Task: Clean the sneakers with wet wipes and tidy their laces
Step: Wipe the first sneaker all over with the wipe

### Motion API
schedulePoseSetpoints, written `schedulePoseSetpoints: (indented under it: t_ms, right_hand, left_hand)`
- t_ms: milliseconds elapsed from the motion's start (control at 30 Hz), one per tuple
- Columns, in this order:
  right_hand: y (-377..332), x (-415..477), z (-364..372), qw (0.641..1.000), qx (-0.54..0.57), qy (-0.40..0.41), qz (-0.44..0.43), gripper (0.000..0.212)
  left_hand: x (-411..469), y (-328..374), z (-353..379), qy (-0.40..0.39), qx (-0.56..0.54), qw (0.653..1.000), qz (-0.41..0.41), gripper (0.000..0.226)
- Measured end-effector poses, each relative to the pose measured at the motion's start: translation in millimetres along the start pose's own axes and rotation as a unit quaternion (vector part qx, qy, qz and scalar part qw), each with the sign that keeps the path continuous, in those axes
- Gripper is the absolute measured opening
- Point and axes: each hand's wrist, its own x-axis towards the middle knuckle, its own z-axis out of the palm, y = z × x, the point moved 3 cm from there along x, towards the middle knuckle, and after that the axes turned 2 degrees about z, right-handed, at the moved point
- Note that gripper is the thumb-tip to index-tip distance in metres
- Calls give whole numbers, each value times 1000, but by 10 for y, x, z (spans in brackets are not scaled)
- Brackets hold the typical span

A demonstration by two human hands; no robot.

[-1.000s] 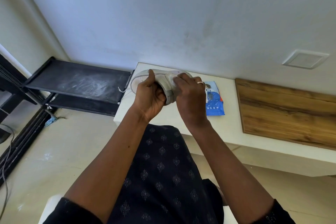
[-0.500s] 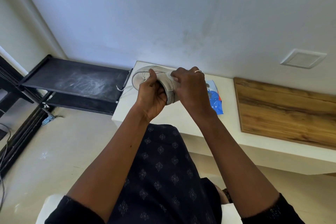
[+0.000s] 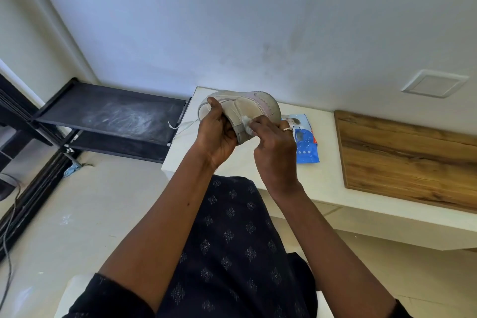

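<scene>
Centre frame, the sneaker (image 3: 242,108) is up in the air, held over the left end of the white surface (image 3: 322,183), close to the wall. It's a pale grey-white shoe, scuffed and dull, with a pinkish scalloped trim along its upper right edge and a darker grey band at the sole.

The left hand (image 3: 216,137) grips it from the left, thumb hooked over the top, fingers (image 3: 230,133) curled underneath. The right hand (image 3: 273,147), ring (image 3: 287,129) showing, pinches a small white wet wipe (image 3: 246,124) and presses it against the shoe's side just above the sole band.

A white lace (image 3: 180,125) trails off to the left and dangles past the surface's left edge, towards the dusty black shelf (image 3: 111,113) standing right beside that edge.

Now the room around it. The surface's near-left corner sits just below the left wrist. To the right of the right hand, the blue wipes packet (image 3: 305,142) lies flat, partly hidden behind the knuckles. Farther right, well apart from the shoe, a wooden board (image 3: 407,152) covers the surface. A bare white strip runs between packet and board and along the near edge. In the lower frame sits the person's dark patterned lap, with pale floor (image 3: 77,214) open to the left.
</scene>
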Motion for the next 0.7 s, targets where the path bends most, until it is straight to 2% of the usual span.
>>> schedulePoseSetpoints:
  t_ms: [133, 233, 367, 433, 500, 600, 700]
  right_hand:
    - [-65, 149, -67, 999, -31, 38, -8, 26]
    - [-94, 371, -104, 998, -61, 25, 5, 20]
    - [-81, 682, -95, 983, -151, -95, 43, 27]
    - [-61, 768, -61, 973, -161, -158, 45, 31]
    - [-72, 774, -73, 972, -154, -173, 36, 31]
    - [-31, 654, -89, 982, -125, -135, 43, 28]
    - [-76, 523, -158, 997, -68, -32, 34, 17]
  left_hand:
    - [-20, 20, 38, 2, 61, 998, 0, 70]
    - [-46, -7, 90, -23, 126, 992, 5, 67]
    - [-99, -59, 157, -62, 115, 991, -3, 64]
    - [-98, -58, 159, -68, 112, 991, -4, 65]
    - [-81, -60, 137, -67, 123, 990, -4, 67]
    - [-67, -38, 116, -68, 152, 986, 4, 69]
    - [-30, -28, 89, -61, 125, 990, 0, 69]
